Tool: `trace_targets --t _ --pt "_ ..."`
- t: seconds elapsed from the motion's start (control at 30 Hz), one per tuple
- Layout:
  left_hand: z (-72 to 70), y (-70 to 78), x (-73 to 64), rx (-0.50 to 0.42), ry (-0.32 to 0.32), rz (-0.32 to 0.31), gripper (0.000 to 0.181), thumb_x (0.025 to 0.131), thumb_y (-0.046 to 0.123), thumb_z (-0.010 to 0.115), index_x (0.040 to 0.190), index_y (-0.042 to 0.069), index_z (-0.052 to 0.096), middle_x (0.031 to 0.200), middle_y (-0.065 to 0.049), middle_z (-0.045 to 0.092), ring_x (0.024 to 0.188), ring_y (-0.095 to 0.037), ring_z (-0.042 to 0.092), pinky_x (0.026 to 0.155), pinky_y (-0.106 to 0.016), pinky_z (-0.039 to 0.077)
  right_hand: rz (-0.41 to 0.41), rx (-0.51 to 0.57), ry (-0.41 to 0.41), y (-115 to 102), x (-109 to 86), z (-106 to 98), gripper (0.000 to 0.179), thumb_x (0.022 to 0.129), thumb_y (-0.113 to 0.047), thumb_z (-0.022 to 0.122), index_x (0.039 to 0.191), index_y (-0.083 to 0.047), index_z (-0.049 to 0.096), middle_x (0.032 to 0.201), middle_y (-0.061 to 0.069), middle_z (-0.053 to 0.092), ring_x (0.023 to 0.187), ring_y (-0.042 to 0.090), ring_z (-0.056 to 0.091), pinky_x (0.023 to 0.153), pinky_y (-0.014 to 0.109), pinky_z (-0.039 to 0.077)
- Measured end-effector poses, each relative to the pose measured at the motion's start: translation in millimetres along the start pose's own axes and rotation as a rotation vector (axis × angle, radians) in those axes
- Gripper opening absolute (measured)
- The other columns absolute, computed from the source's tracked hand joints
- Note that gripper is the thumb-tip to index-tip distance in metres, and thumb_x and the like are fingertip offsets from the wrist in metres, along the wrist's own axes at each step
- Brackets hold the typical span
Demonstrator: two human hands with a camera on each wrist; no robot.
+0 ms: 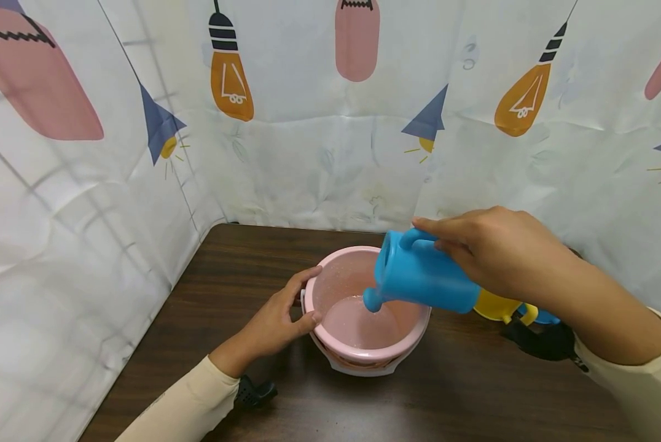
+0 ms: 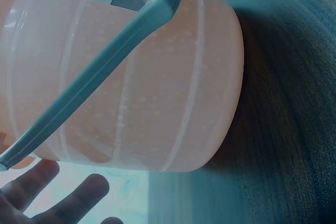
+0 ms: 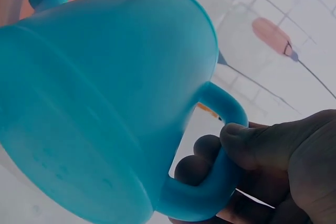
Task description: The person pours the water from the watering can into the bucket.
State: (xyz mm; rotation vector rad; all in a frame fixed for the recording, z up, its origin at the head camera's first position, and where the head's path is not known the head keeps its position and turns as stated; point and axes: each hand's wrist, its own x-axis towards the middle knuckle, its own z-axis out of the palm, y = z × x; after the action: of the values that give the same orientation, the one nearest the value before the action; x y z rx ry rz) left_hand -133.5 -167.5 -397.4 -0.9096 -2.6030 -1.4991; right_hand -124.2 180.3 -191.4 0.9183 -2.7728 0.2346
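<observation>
A pink bucket (image 1: 358, 355) with a pale handle (image 2: 100, 82) stands on the dark wooden table. My left hand (image 1: 277, 322) rests at the bucket's left rim, thumb and index fingertip touching it. In the left wrist view, the other fingers (image 2: 79, 200) stretch out straight beside the wall. My right hand (image 1: 491, 245) grips the loop handle (image 3: 228, 182) of a blue watering can (image 1: 432, 276), thumb pressed on top of the loop. The can lies tilted almost on its side over the bucket's right part, its round spout head (image 1: 371, 299) pointing down inside the rim. Small drops speckle the bucket's inner wall.
Behind the right forearm stand a yellow cup-like thing (image 1: 496, 305) with a handle and a blue item (image 1: 543, 316), both partly hidden. A white patterned curtain (image 1: 308, 153) hangs along the table's back and left edges.
</observation>
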Motion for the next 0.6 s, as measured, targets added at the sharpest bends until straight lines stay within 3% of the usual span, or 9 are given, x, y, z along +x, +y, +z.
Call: trace_targets --t 0.17,0.3,0.4,0.5,0.6 --pt "0.4 0.1 0.5 0.002 -0.004 -0.003 0.074 0.098 0.042 0.065 0.161 0.027 0.028 0.142 -0.007 0.053 0.115 -0.021 0.060 0.094 -0.047 0.051 0.002 0.044 0.044 10 -9.8 1 0.048 0.093 -0.012 0.075 0.139 -0.023 0.067 0.119 0.007 0.074 0.074 0.016 0.066 0.058 0.036 0.049" --pt "0.6 1.0 1.2 0.011 -0.002 -0.009 0.075 0.097 0.043 0.065 0.161 0.027 0.029 0.144 -0.007 0.052 0.118 -0.022 0.059 0.096 -0.051 0.050 -0.017 0.079 0.102 21 -20.9 5 0.052 0.090 -0.008 0.078 0.139 -0.021 0.067 0.102 0.002 0.076 0.051 0.005 0.041 0.048 0.027 0.035" --pt "0.9 1.2 1.5 0.019 -0.003 -0.007 0.075 0.097 0.043 0.065 0.161 0.027 0.028 0.144 -0.007 0.051 0.118 -0.022 0.059 0.096 -0.050 0.050 -0.047 0.092 0.176 31 -30.4 10 0.056 0.085 -0.003 0.081 0.137 -0.017 0.068 0.096 0.002 0.076 0.054 0.008 0.055 0.050 0.027 0.045" --pt "0.8 1.5 1.4 0.020 -0.001 -0.010 0.075 0.097 0.044 0.065 0.161 0.027 0.028 0.143 -0.008 0.052 0.118 -0.023 0.059 0.096 -0.052 0.050 -0.052 0.103 0.241 40 -40.7 17 0.061 0.078 0.003 0.084 0.135 -0.011 0.068 0.102 0.009 0.077 0.073 0.024 0.072 0.056 0.032 0.053" --pt "0.2 2.6 1.7 0.024 0.002 -0.018 0.075 0.097 0.044 0.065 0.161 0.027 0.029 0.143 -0.008 0.052 0.118 -0.023 0.059 0.096 -0.051 0.050 -0.021 0.099 0.275 47 -51.1 22 0.065 0.075 0.005 0.085 0.136 -0.010 0.068 0.098 0.010 0.077 0.076 0.029 0.074 0.051 0.030 0.050"
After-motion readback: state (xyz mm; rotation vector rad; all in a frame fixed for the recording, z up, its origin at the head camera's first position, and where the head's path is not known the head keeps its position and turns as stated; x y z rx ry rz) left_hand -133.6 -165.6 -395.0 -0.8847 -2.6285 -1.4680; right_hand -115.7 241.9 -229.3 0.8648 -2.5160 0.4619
